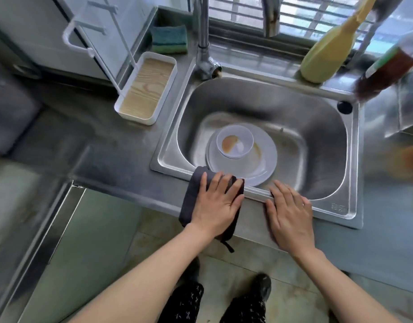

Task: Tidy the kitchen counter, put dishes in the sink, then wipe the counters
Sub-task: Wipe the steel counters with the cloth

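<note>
A steel sink (317, 136) holds a pale plate (261, 164) with a small stained bowl (235, 141) standing on it. My left hand (218, 201) lies flat, fingers spread, on a dark grey cloth (191, 197) that is draped over the counter's front edge at the sink's near-left rim. My right hand (290, 212) rests flat and empty on the sink's front rim, just right of the cloth.
A white tray with a wood-grain base (146, 87) stands left of the sink, a green sponge (169, 39) behind it. The faucet (204, 43) rises at the back. A yellow bottle (326, 54) and a brown bottle (387, 73) stand at the back right.
</note>
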